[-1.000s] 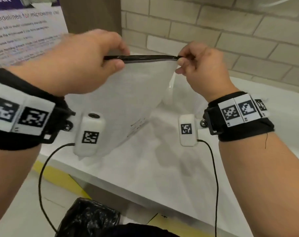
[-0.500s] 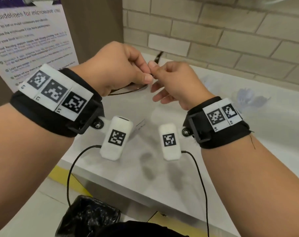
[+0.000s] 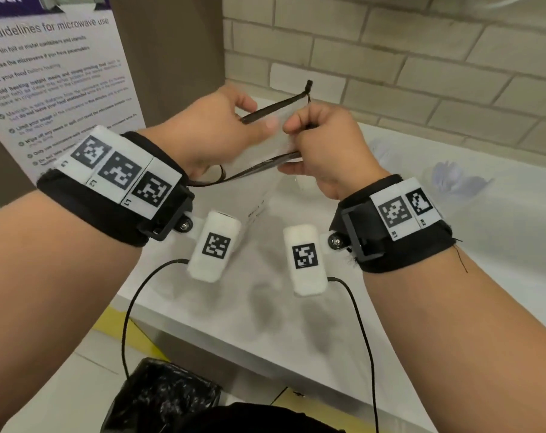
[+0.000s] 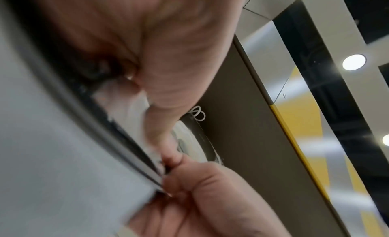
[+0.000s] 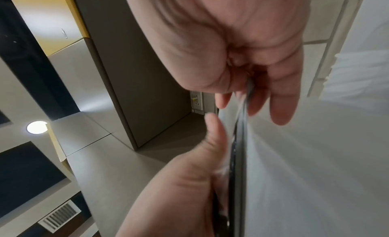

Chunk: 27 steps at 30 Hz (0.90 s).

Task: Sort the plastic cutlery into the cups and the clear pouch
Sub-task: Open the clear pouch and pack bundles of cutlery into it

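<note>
I hold the clear pouch [image 3: 259, 195] with black zipper rims above the white counter [image 3: 234, 314]. My left hand [image 3: 265, 125] pinches the far rim. My right hand [image 3: 292, 129] pinches the near rim close beside it, and the two rims stand apart. In the left wrist view the pouch [image 4: 52, 157] fills the left side, with the left hand [image 4: 168, 150] and the right hand's fingers [image 4: 210, 190] meeting at its black edge. The right wrist view shows the right hand [image 5: 246, 97] on the rim of the pouch [image 5: 315, 174]. No cutlery shows in any view.
Faint translucent shapes [image 3: 453, 176] stand on the counter at the right, too blurred to name. A black-lined bin [image 3: 162, 398] sits on the floor under the counter's front edge. A microwave poster [image 3: 56, 82] hangs at the left; a brick wall [image 3: 421, 57] backs the counter.
A second ago my hands held the zipper stretched flat between them. They came together, and now the two black rims are pulled apart.
</note>
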{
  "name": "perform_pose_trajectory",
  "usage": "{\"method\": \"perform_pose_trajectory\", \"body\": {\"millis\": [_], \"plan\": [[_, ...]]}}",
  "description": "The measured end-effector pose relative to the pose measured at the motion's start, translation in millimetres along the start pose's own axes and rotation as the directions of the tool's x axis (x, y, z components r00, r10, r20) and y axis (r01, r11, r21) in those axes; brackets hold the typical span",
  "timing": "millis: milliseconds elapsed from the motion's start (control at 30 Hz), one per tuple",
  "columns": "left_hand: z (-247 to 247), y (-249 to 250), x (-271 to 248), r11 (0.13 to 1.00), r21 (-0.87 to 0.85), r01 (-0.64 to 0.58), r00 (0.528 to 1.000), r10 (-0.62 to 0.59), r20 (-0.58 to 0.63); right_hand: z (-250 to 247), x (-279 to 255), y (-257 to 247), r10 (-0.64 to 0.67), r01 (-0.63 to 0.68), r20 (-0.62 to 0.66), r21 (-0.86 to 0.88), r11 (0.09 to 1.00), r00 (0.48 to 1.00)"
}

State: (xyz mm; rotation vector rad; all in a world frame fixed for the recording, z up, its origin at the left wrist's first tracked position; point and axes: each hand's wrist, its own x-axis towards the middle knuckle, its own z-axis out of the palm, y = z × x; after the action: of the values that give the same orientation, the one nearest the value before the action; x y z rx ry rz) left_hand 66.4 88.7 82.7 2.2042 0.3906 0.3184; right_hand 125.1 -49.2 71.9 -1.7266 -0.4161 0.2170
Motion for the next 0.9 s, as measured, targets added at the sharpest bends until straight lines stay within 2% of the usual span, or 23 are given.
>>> {"method": "perform_pose_trajectory", "body": {"millis": [33,100,133,167,233,267,300,333,367,400,433,467,500,533,567,600,633,667,700,767,833,900], "plan": [[-2,0,1,0.987,0.16,-0.011,0.999,0.002,0.053,0,1,1,0.021,-0.02,-0.009,0.035,0.999,1.0],[-2,1,3,0.896,0.443,-0.041,0.997,0.005,0.081,3,0,1,0.043,-0.041,-0.026,0.089,0.995,0.999],[-1,1,4,0.871,0.489,-0.04,0.998,0.011,0.061,3,1,1,0.04,-0.037,-0.041,0.081,0.996,0.998],[0,1,6,0.886,0.462,-0.027,0.999,0.016,0.028,4,1,2,0.034,-0.031,-0.059,0.043,0.999,0.998],[3,0,9,0.97,0.237,0.049,0.998,-0.04,-0.045,3,0,4,-0.018,0.01,-0.051,-0.162,0.987,0.999],[4,-2,12,0.994,0.058,0.098,0.993,-0.094,-0.068,2,0,8,-0.06,0.053,-0.012,-0.312,0.949,0.998],[4,-3,15,0.978,-0.151,0.142,0.986,-0.152,-0.062,2,0,12,-0.077,0.089,0.045,-0.451,0.888,0.996],[5,-3,18,0.906,-0.38,0.186,0.978,-0.208,-0.02,2,2,18,-0.063,0.111,0.103,-0.565,0.817,0.993],[4,-3,19,0.782,-0.581,0.226,0.968,-0.247,0.044,2,4,24,-0.023,0.117,0.155,-0.628,0.77,0.988],[3,-5,21,0.658,-0.705,0.265,0.959,-0.258,0.12,3,5,27,0.023,0.101,0.183,-0.641,0.761,0.983],[3,-7,22,0.589,-0.748,0.305,0.95,-0.236,0.202,4,5,29,0.052,0.071,0.179,-0.617,0.784,0.982],[2,-11,22,0.604,-0.721,0.341,0.94,-0.198,0.278,6,5,30,0.059,0.033,0.149,-0.548,0.836,0.987],[1,-15,20,0.715,-0.625,0.312,0.94,-0.134,0.315,8,6,31,0.058,-0.005,0.104,-0.449,0.893,0.993],[1,-22,18,0.857,-0.476,0.195,0.954,-0.053,0.296,9,7,31,0.05,-0.026,0.064,-0.333,0.942,0.997],[0,-27,13,0.946,-0.322,0.036,0.961,0.055,0.27,11,9,32,0.045,-0.037,0.027,-0.227,0.973,0.999],[0,-31,8,0.971,-0.217,-0.103,0.948,0.162,0.275,12,11,31,0.049,-0.048,-0.003,-0.148,0.988,0.999],[-1,-36,5,0.973,-0.135,-0.187,0.923,0.221,0.316,13,14,31,0.058,-0.06,-0.02,-0.1,0.993,0.998],[-2,-41,5,0.977,-0.025,-0.214,0.914,0.209,0.347,12,15,30,0.062,-0.064,-0.03,-0.08,0.995,0.998],[-3,-44,6,0.971,0.135,-0.199,0.929,0.143,0.341,12,16,30,0.054,-0.057,-0.038,-0.07,0.996,0.998],[-2,-46,6,0.894,0.432,-0.117,0.97,0.009,0.243,12,15,30,0.029,-0.03,-0.019,-0.042,0.999,0.999],[5,-49,5,0.805,0.582,-0.117,0.979,-0.006,0.205,14,11,32,0.018,-0.015,0.038,-0.074,0.997,0.999],[13,-51,3,0.775,0.625,-0.096,0.983,-0.024,0.181,13,9,37,0.033,-0.007,0.096,-0.258,0.966,0.995]]}}
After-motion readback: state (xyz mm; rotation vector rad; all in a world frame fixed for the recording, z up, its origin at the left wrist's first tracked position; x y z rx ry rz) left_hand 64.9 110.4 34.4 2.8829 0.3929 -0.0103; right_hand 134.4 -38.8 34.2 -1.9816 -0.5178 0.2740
